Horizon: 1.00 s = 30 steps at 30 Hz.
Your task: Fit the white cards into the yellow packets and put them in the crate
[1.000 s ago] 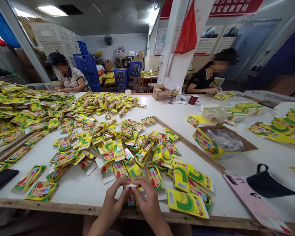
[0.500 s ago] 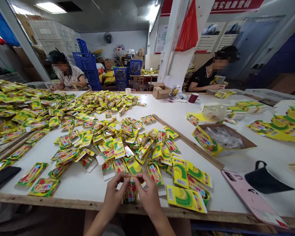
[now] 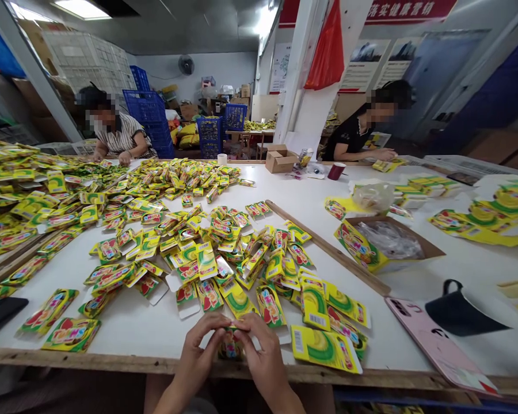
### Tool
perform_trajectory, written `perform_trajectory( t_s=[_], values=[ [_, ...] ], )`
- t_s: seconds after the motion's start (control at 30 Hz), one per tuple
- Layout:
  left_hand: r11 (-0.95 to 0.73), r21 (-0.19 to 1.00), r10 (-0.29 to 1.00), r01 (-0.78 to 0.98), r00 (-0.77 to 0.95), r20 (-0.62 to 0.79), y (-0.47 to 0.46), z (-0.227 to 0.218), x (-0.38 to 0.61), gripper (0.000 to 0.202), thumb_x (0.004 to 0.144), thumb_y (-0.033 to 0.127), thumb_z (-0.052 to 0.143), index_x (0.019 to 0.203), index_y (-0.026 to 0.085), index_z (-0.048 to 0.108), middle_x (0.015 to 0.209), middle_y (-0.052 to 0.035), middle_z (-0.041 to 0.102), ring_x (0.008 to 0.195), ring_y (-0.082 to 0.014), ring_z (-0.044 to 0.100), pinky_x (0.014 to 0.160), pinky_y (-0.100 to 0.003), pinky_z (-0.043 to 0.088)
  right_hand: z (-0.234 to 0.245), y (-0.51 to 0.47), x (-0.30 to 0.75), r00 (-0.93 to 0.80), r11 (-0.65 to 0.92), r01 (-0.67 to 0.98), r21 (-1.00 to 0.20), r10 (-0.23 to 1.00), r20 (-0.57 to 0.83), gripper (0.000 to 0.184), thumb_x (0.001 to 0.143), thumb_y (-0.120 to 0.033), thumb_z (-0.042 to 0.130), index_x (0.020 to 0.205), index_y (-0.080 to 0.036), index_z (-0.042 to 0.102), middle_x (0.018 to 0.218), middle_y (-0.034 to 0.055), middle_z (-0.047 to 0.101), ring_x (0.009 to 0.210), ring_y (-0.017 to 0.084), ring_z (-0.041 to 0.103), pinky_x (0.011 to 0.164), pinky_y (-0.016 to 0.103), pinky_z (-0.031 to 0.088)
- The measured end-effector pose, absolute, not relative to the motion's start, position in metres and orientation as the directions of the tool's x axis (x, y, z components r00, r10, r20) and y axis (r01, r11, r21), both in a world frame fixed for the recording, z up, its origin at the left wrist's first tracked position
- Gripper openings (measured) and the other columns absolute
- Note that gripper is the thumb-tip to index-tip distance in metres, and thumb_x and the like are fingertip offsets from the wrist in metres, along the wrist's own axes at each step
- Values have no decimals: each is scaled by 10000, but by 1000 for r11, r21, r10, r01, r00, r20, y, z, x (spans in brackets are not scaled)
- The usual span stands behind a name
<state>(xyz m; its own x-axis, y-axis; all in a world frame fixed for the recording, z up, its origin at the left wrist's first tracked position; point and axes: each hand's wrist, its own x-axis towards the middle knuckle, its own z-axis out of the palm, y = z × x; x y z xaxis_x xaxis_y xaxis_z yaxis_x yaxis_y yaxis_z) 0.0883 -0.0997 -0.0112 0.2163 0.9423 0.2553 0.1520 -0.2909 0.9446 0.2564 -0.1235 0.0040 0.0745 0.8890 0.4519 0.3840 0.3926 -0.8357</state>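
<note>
Near the table's front edge, my left hand [image 3: 204, 344] and my right hand [image 3: 261, 345] pinch the upper end of one small printed carton [image 3: 231, 345] between thumbs and fingertips. The carton is green and yellow with colourful lettering, and its lower part shows between my hands. Just beyond my fingers lies a loose heap of similar small cartons [image 3: 207, 259], several with white end flaps standing out. A yellow carton [image 3: 326, 349] lies flat to the right of my right hand. On the left, another carton [image 3: 71, 334] lies face up.
A wooden strip [image 3: 328, 250] crosses the table at right. Beyond it are an open display box [image 3: 362, 247], a dark mug [image 3: 461, 313] and a pink phone [image 3: 435, 342]. A black phone [image 3: 2, 316] lies far left. Two people [image 3: 121, 135] sit across the table.
My hands stay on the carton's upper end, slightly lower, with fingers drawn closer over it. The view has shifted a little. The person at left has lowered a hand to the table.
</note>
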Motion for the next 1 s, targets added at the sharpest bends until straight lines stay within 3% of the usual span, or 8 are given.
perform_trajectory(
  t_s=[0.1,0.17,0.3,0.43,0.6,0.67,0.83,1.0],
  values=[
    [-237,961,957,144,203,206,-99,-13,86,284,898,328,572,1157,222,625,1069,-92,702,921,-227,672,833,-350,540,28,-149,314,198,290,526,-799,873,446,214,918,-355,522,844,-248,692,855,66,717,832,231,680,742,300,547],
    [-187,967,971,175,185,154,-97,-13,86,265,901,359,559,1107,210,634,1020,-91,711,886,-229,675,820,-357,541,47,-173,371,186,131,663,-737,925,332,209,861,-428,591,808,-259,702,816,57,722,746,227,687,669,281,553],
    [-158,954,961,253,262,90,-92,-15,93,246,891,394,561,1000,206,676,957,-88,720,866,-239,668,785,-344,543,61,-206,442,118,19,840,-542,969,216,307,754,-570,647,702,-278,724,721,67,725,645,246,690,576,303,556],
    [-244,926,920,290,371,126,-94,-17,99,212,899,363,551,975,218,686,949,-75,719,862,-226,663,813,-328,530,30,-180,404,144,11,885,-466,944,296,320,856,-524,536,818,-275,733,875,80,715,831,259,677,719,356,535],
    [-257,912,937,319,314,154,-101,-12,94,205,903,347,541,955,215,690,908,-70,726,837,-224,673,743,-292,541,-14,-120,331,224,-110,952,-285,885,409,290,751,-511,675,733,-225,718,890,152,691,847,350,622,693,446,450],
    [-247,912,945,327,289,153,-102,-10,94,207,905,345,538,947,212,691,894,-73,725,830,-226,673,728,-290,543,-19,-110,324,261,-131,941,-312,868,422,352,748,-565,654,690,-219,687,862,161,689,831,373,618,688,478,427],
    [-279,913,948,296,238,212,-103,-14,97,225,898,307,550,1072,223,665,981,-88,708,856,-229,663,794,-339,545,3,-116,339,354,2,805,-593,800,484,417,834,-612,510,848,-222,657,830,94,709,774,296,646,719,434,461],
    [-385,873,916,300,237,322,-110,-23,101,464,879,238,593,1328,255,481,1313,-125,571,1192,-280,548,1021,-457,439,32,-128,323,235,158,738,-656,851,470,280,783,-504,661,901,-252,685,894,66,717,860,282,637,746,368,497]
  ],
)
